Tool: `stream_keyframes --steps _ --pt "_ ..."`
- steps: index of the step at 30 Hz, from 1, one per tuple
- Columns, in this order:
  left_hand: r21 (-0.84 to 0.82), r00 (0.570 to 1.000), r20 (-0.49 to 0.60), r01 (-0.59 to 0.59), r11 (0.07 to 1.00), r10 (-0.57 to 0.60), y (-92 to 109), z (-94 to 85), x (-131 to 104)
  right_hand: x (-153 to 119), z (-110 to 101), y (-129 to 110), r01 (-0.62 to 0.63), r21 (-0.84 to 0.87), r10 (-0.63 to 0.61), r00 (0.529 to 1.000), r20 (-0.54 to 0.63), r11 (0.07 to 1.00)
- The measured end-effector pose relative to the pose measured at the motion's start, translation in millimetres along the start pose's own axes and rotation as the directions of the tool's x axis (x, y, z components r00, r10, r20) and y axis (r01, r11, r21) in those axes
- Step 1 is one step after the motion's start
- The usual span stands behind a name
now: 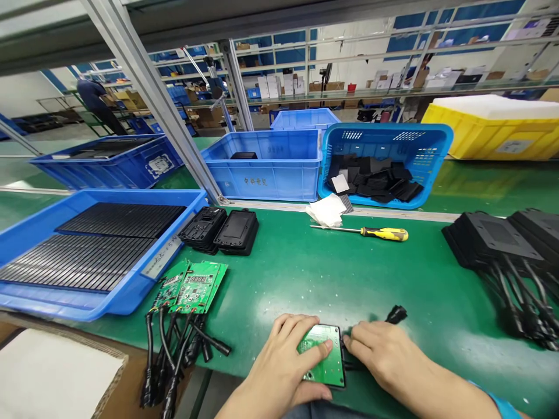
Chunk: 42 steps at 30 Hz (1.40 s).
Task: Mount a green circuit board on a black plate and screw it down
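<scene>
A green circuit board [324,356] lies at the near edge of the green bench. My left hand [279,366] grips its left side, thumb pressed on top. My right hand [384,355] touches the board's right edge, fingers bent over its black cable, whose plug [396,315] pokes out beyond the hand. To the left lies a small pile of similar green boards [192,286] with black cables [174,361] hanging over the bench edge. Two black plastic housings [220,230] sit behind that pile.
A yellow-handled screwdriver [371,233] and white sheets [326,210] lie mid-bench. A blue tray of black ribbed plates [131,294] is at left, blue bins [271,169] and a basket of black parts [430,148] behind, black cabled housings [502,244] at right. A person [94,99] stands far off.
</scene>
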State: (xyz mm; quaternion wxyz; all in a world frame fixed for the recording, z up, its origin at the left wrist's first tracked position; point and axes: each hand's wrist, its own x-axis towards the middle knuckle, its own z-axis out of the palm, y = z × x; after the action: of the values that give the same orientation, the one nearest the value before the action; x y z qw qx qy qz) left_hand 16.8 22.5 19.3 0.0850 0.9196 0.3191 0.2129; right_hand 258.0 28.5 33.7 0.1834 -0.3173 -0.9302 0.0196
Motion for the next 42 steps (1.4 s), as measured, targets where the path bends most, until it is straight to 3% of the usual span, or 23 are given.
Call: stream_keyframes --steps 5,11,16,22,25,27,32,38,42 --pt "0.063 0.999 0.006 -0.034 0.997 0.034 0.0 0.6 0.0 -3.9 4.7 -6.3 0.014 -0.169 -0.026 0.997 -0.069 0.986" --pt "0.098 0.998 0.035 -0.063 0.993 0.06 5.1 -2.6 1.2 -16.1 2.7 -9.1 -0.093 -0.08 0.075 0.975 -0.208 0.992" --pt "0.107 0.998 0.001 -0.068 0.992 0.068 13.9 -6.3 7.8 -18.5 10.2 -23.4 -0.042 -0.078 0.012 0.937 -0.349 0.996" --pt "0.226 0.97 -0.183 -0.114 0.967 0.157 15.8 -6.9 16.6 -16.9 27.1 -36.3 -0.112 -0.271 0.01 0.936 -0.351 0.956" --pt "0.2 0.97 -0.184 -0.124 0.972 0.161 12.0 -1.9 15.0 -17.1 30.7 -40.0 -0.105 -0.325 0.009 0.959 -0.283 0.94" --pt "0.195 0.969 -0.184 -0.128 0.972 0.165 10.5 2.0 13.3 -16.4 31.5 -40.9 -0.11 -0.348 -0.001 0.952 -0.305 0.931" --pt "0.206 0.96 -0.258 -0.058 0.977 0.111 10.5 7.3 11.8 -12.8 32.5 -37.4 -0.158 -0.287 0.028 0.912 -0.41 0.945" --pt "0.206 0.962 -0.218 -0.118 0.971 0.163 5.7 7.8 11.5 -13.7 36.7 -28.7 -0.129 -0.217 0.029 0.911 -0.412 0.967" --pt "0.185 0.971 -0.232 -0.021 0.982 0.064 8.1 14.4 10.6 -14.7 42.3 -29.1 -0.136 -0.145 0.065 0.908 -0.413 0.98"
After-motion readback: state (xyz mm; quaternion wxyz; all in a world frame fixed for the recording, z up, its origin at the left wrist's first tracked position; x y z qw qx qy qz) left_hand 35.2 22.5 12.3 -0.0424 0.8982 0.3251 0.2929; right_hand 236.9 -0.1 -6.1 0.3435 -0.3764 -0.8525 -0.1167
